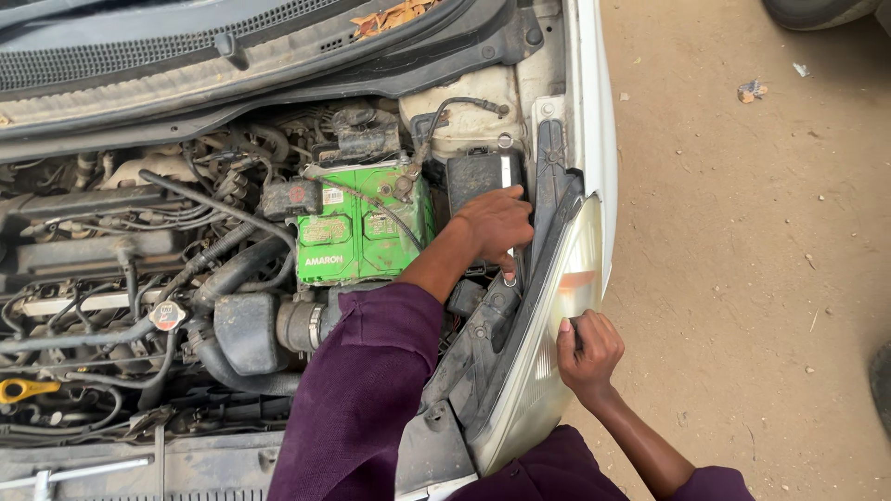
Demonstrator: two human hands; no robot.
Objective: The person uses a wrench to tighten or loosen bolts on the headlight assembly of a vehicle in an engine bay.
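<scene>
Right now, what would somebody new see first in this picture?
Probably the bright green battery in the middle of the open engine bay. Just right of it, the left hand reaches down behind the headlight, while the right hand grips the headlight's outer face, above the sandy ground.

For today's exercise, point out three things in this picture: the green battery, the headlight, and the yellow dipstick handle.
Battery [357, 232], head view, on its green top face.
Headlight [548, 325], head view, on the clear lens, left of the right hand.
Dipstick handle [20, 389], head view, on the yellow loop at the left edge.
</scene>
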